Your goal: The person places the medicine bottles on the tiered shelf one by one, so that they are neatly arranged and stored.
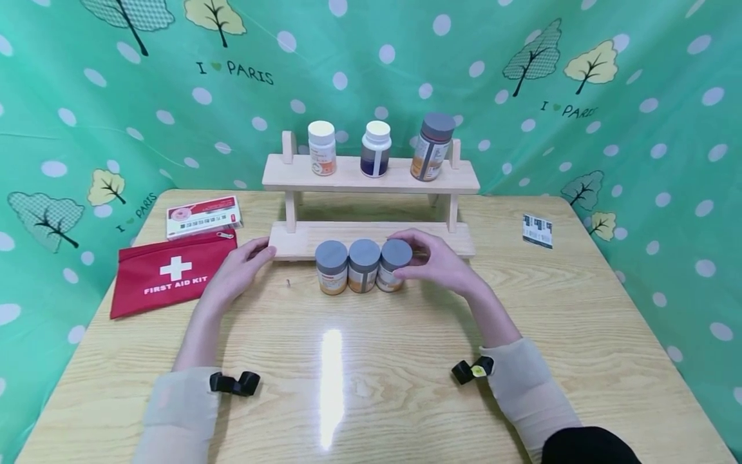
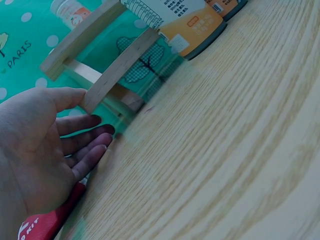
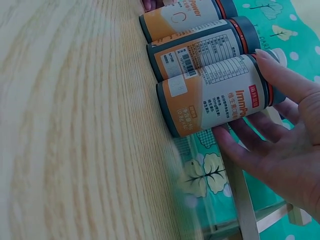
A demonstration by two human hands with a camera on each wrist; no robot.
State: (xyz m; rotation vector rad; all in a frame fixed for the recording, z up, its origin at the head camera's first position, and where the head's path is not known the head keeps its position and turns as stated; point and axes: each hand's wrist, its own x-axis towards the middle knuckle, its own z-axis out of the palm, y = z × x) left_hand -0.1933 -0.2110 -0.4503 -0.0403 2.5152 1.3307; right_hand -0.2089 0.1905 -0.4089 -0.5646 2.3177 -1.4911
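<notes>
Three grey-capped supplement bottles stand side by side on the table before a two-tier wooden rack: the left bottle (image 1: pixel 332 267), the middle bottle (image 1: pixel 364 265) and the right bottle (image 1: pixel 394 264). My right hand (image 1: pixel 431 258) holds the right bottle near its cap, thumb on the near side and fingers behind, as the right wrist view shows on the orange-and-white bottle (image 3: pixel 215 97). At the left end of the rack's lower shelf (image 1: pixel 301 241) is my left hand (image 1: pixel 237 270). In the left wrist view its thumb touches the shelf end (image 2: pixel 92 100), fingers (image 2: pixel 87 135) loosely bent below.
On the upper shelf (image 1: pixel 353 183) stand two white-capped bottles (image 1: pixel 322 148) (image 1: pixel 375 149) and a larger grey-capped bottle (image 1: pixel 433 147). A red first aid pouch (image 1: pixel 174 274) and a medicine box (image 1: pixel 204 217) lie at left. A small printed packet (image 1: pixel 537 231) lies at right.
</notes>
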